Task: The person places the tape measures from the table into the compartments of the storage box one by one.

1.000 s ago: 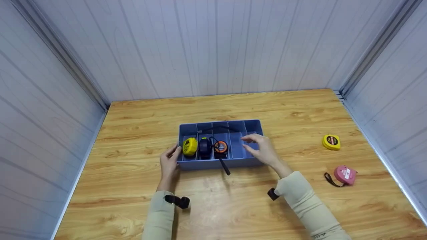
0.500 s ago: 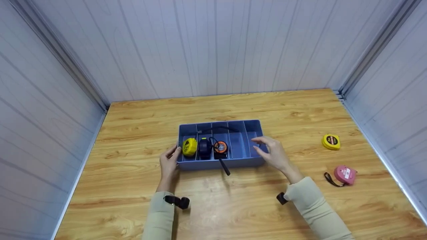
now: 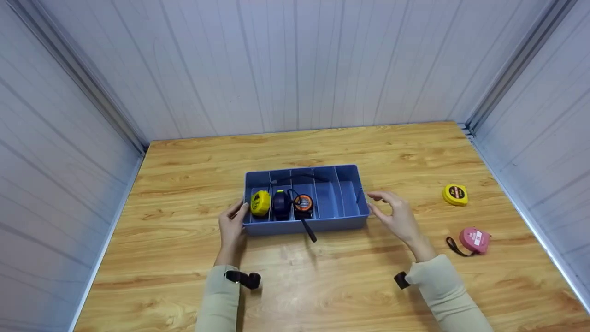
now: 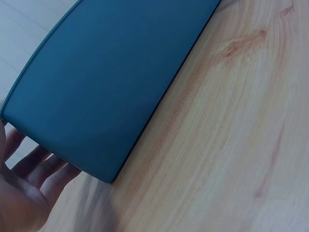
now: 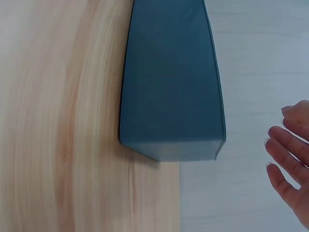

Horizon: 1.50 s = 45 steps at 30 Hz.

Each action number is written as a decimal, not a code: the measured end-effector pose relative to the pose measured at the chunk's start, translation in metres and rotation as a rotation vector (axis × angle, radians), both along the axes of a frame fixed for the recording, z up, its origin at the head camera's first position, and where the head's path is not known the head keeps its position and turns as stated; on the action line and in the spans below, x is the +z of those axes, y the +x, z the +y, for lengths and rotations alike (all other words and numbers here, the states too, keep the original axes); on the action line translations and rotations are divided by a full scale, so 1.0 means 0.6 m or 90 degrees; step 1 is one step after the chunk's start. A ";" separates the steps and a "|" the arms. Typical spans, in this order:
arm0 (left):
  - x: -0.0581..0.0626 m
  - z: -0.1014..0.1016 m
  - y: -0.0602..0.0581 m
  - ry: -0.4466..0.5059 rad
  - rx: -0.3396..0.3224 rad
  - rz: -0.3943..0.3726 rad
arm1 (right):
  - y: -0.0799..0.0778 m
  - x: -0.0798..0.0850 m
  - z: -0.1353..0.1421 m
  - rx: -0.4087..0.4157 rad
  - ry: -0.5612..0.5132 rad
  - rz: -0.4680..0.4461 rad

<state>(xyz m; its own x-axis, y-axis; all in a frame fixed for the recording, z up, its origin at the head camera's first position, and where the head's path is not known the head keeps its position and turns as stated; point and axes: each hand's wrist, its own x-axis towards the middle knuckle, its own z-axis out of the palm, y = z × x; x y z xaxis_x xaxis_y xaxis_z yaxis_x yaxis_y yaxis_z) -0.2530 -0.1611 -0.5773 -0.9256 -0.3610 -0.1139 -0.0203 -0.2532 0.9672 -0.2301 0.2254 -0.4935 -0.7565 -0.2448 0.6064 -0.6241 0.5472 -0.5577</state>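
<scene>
Smooth blue rectangular five-compartment tray [image 3: 341, 225] sat on wood-grain tabletop [image 3: 295, 286], left hand [image 3: 231, 224] gripped its left end, three chunky tape measures [image 3: 261, 203] inside, two rounded tape measures [image 3: 455, 195] farther right, right hand [image 3: 397, 216], fingers and thumb parted, held nothing beside tray's right end

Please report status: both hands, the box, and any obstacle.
Left hand grips blue box at left end. Right hand beside right end, holding nothing. Three tape measures in box. Black strap hanging over box front might snag.

Five tape measures [image 3: 261, 203] [image 3: 281, 205] [image 3: 303, 207] [image 3: 455, 194] [image 3: 475, 240]; one box [image 3: 339, 224]; two hands [image 3: 231, 227] [image 3: 400, 220]
</scene>
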 end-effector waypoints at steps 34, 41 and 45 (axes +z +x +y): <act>-0.053 -0.014 -0.024 -0.075 0.017 0.010 | 0.050 -0.042 0.144 -0.258 -0.048 -0.137; -0.049 -0.015 -0.023 -0.070 0.013 0.004 | 0.062 -0.045 0.168 -0.294 -0.058 -0.200; -0.046 -0.013 -0.021 -0.032 0.009 0.005 | 0.070 -0.047 0.183 -0.323 -0.065 -0.224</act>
